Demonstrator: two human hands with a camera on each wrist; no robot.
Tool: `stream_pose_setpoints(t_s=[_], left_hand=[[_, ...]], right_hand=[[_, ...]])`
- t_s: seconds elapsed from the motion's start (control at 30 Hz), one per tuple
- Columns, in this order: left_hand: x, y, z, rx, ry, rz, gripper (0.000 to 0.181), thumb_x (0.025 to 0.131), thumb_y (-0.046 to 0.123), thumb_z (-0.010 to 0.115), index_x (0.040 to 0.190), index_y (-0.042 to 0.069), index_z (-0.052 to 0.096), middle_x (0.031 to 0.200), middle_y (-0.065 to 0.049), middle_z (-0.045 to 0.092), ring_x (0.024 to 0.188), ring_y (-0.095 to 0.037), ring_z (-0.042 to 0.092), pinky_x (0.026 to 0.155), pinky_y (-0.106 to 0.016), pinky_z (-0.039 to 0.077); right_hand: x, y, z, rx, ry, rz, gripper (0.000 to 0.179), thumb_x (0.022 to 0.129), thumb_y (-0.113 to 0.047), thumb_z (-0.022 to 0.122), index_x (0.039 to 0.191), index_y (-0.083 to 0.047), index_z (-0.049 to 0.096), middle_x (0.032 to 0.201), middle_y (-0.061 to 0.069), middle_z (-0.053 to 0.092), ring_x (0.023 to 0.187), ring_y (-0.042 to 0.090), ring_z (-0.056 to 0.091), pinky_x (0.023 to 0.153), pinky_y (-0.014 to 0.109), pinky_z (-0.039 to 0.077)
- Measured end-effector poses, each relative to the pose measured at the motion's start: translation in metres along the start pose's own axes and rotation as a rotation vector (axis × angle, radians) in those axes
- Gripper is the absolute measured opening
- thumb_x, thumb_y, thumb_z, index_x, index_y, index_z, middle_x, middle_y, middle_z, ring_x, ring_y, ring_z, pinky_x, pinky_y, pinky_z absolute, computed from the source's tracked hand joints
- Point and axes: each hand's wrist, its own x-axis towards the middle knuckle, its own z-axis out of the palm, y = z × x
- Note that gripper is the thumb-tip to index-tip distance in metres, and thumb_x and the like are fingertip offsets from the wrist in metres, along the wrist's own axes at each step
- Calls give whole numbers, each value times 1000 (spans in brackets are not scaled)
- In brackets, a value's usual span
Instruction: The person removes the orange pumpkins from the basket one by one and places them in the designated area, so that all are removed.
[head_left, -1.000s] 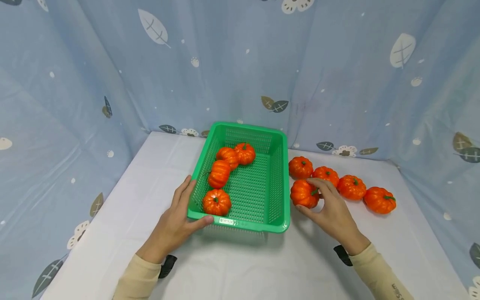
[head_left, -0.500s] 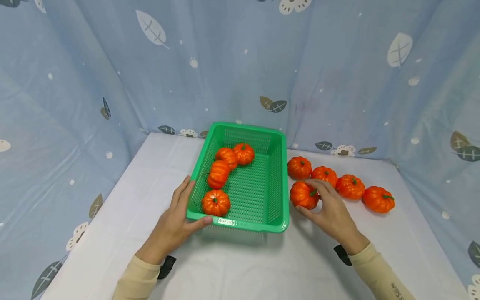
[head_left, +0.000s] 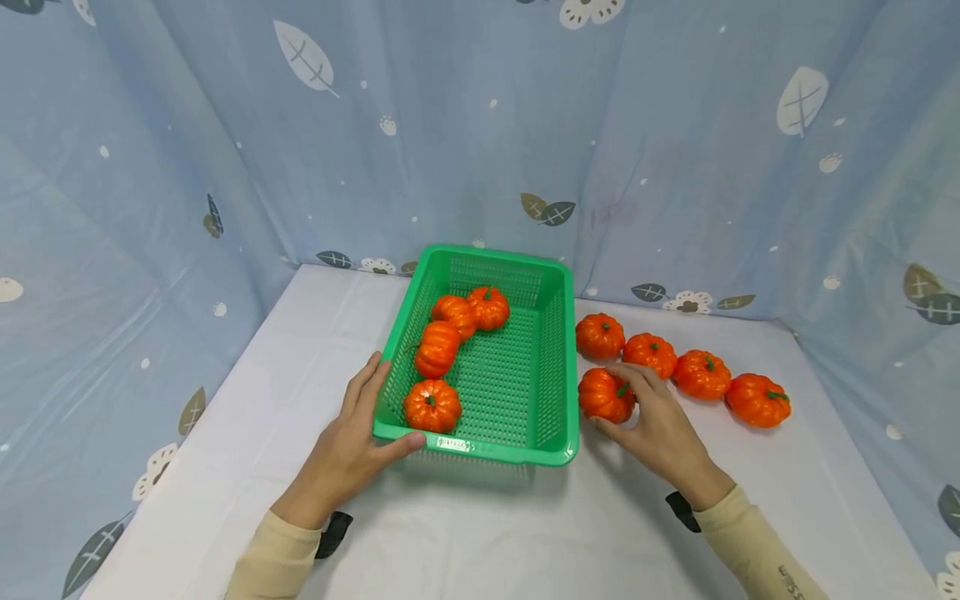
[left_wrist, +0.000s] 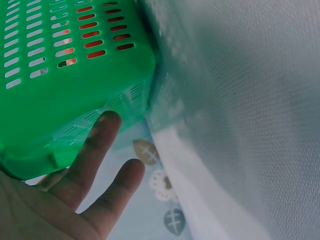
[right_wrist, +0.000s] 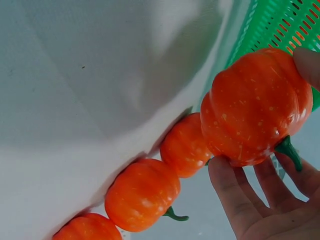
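A green plastic basket (head_left: pixel 555 457) stands on the table with several small orange pumpkins (head_left: pixel 437 350) inside, along its left side and back. At its near left corner, my left hand (head_left: pixel 348 450) touches the basket, thumb over the front rim. The left wrist view shows two fingers (left_wrist: pixel 97 150) straight and spread beside the basket wall. Just right of the basket, my right hand (head_left: pixel 663 429) holds another pumpkin (head_left: pixel 602 396) between thumb and fingers. In the right wrist view this held pumpkin (right_wrist: pixel 257 107) has a green stem, with fingers below it and the thumb at its upper side.
Several more pumpkins (head_left: pixel 702 375) lie in a slanting row on the white tablecloth (head_left: pixel 480 542), right of the basket and beyond my right hand. A blue patterned curtain (head_left: pixel 465 125) hangs behind the table and along both sides.
My right hand and the pumpkin in it have shifted slightly toward the near side. The left hand, the basket and the other pumpkins stay in place.
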Motion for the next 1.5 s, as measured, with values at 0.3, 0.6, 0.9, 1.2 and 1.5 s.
stream_pose_setpoints(t_s=[0.3, 0.6, 0.9, 1.2, 1.5], left_hand=[[0, 0, 0, -4, 2, -2, 105, 88, 59, 73, 165, 28, 8, 169, 5, 4, 138, -42, 43, 95, -66, 45], [0, 1, -1, -8, -4, -7, 106, 87, 60, 73, 165, 28, 8, 168, 10, 1, 138, -41, 42, 95, -65, 45], [0, 1, 0, -14, -1, -5, 106, 87, 59, 73, 165, 27, 9, 169, 9, 2, 139, -42, 41, 96, -66, 45], [0, 0, 0, -14, 1, -4, 106, 87, 59, 73, 165, 28, 8, 169, 6, 3, 138, -42, 42, 95, -66, 45], [0, 0, 1, -17, 8, 7, 105, 87, 58, 73, 165, 27, 9, 169, 6, 4, 138, -42, 42, 95, -67, 45]], right_hand=[[6, 4, 4, 5, -51, 34, 76, 78, -26, 90, 142, -8, 52, 139, 14, 52, 125, 35, 50, 98, 60, 47], [11, 8, 9, 15, -87, 82, 77, 79, -25, 89, 143, -9, 50, 142, 15, 49, 127, 37, 49, 100, 61, 45], [15, 14, 15, -5, -125, 117, 77, 80, -28, 88, 144, -8, 49, 143, 18, 48, 127, 39, 49, 99, 62, 46], [20, 11, 17, -14, -150, 121, 77, 80, -30, 88, 142, -8, 49, 142, 19, 49, 127, 40, 49, 102, 62, 43], [22, 10, 22, -14, -155, 116, 80, 81, -30, 88, 146, -9, 46, 144, 19, 47, 130, 41, 47, 104, 63, 41]])
